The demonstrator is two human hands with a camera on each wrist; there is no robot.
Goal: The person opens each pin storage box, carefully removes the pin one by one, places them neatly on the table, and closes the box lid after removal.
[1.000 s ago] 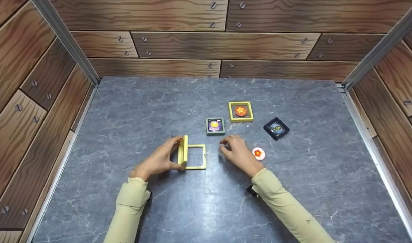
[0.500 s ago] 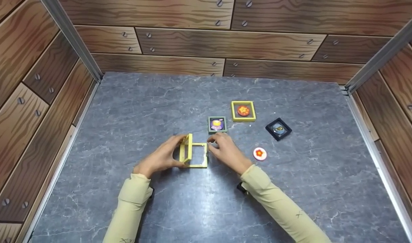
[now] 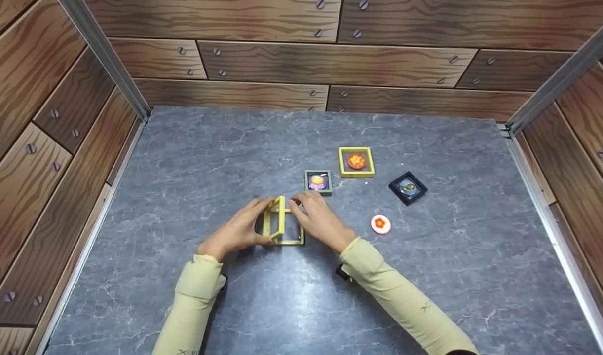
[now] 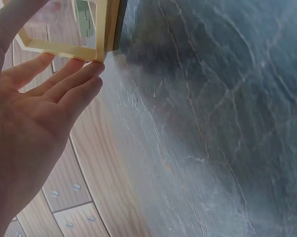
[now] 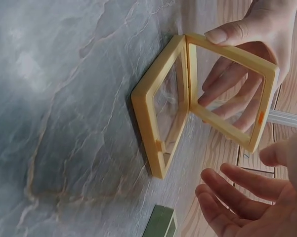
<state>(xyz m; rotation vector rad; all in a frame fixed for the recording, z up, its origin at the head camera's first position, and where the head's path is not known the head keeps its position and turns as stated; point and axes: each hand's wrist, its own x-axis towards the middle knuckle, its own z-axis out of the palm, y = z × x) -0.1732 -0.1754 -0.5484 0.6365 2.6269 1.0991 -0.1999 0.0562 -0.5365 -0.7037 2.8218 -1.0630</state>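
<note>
A yellow hinged display frame (image 3: pixel 290 242) with clear film windows stands opened like a book, its base flat on the table and its other half raised. My left hand (image 3: pixel 238 229) grips the raised half from the left, thumb on one edge (image 5: pixel 232 52) and fingers at the opposite edge. My right hand (image 3: pixel 322 219) hovers over the base's right side, fingers loosely bent and holding nothing. In the right wrist view its fingertips (image 5: pixel 210 175) are just apart from the raised half. To the right lies a round white disc with a red flower (image 3: pixel 380 225).
Behind my right hand sits a small green frame (image 3: pixel 306 182) holding a purple and yellow piece. Farther back is another yellow frame (image 3: pixel 357 174) around an orange disc. A black frame (image 3: pixel 418 197) lies turned at the right. Wood-patterned walls (image 3: pixel 262 64) enclose the grey marbled table (image 3: pixel 222 148).
My right hand has moved left, away from the flower disc and over the yellow frame's base. My left hand keeps its grip, and the raised half has shifted slightly right.
</note>
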